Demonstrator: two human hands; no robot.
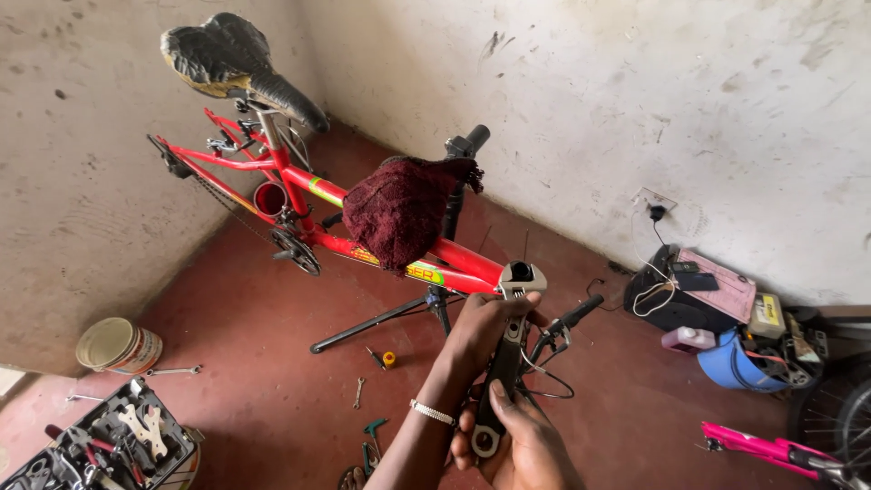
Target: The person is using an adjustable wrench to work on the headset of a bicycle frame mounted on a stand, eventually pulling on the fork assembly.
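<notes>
**Wrench held at the front of a red bicycle**

Above a red floor, near the middle of the head view, a person holds an adjustable wrench in both hands, upright, its metal head just in front of the red bicycle that sits on a repair stand. The left hand wraps the upper part of the handle, fingers curled tight around it just below the head. The right hand cups the lower end, thumb pressed on the dark handle and fingers closed behind it, the ring at the handle's end showing beside the palm.

The wrench looks like stiff, solid metal, likely heavy for its size and weighted toward the head. The dark handle probably gives a fair grip, and the handle is the place to hold it, away from the moving jaw.

A dark red towel drapes over the bicycle's top tube, which carries a yellow and green sticker. By the left wall stands a round tin with a pale lid and a printed band, and below it lies an open tool case. Against the right wall sit a pink flat box on a black case, a small yellow-labelled block, and a blue tub.
</notes>
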